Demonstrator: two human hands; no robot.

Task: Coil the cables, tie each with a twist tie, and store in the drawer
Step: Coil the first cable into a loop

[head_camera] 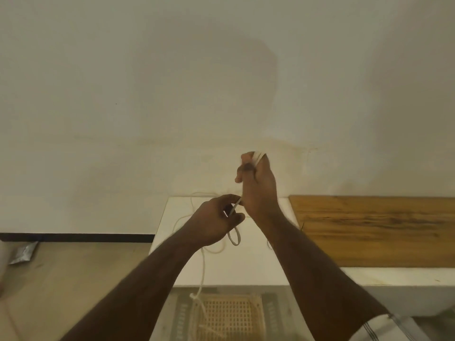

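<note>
My right hand (258, 188) is raised above the white cabinet top (246, 262), its fingers closed around loops of a white cable that show at the fingertips. My left hand (216, 217) sits just below and left of it, pinching a strand of the same white cable (234, 238) between thumb and fingers. A loop hangs under the left hand, and the rest of the cable trails over the cabinet top and down its front edge toward a woven basket (229, 316). No twist tie or drawer can be made out.
A wooden board (374, 230) lies on the surface to the right of the white top. A plain wall stands close behind. A crumpled silver wrapper (23, 253) lies on the floor at the left. The basket rests on a patterned mat below.
</note>
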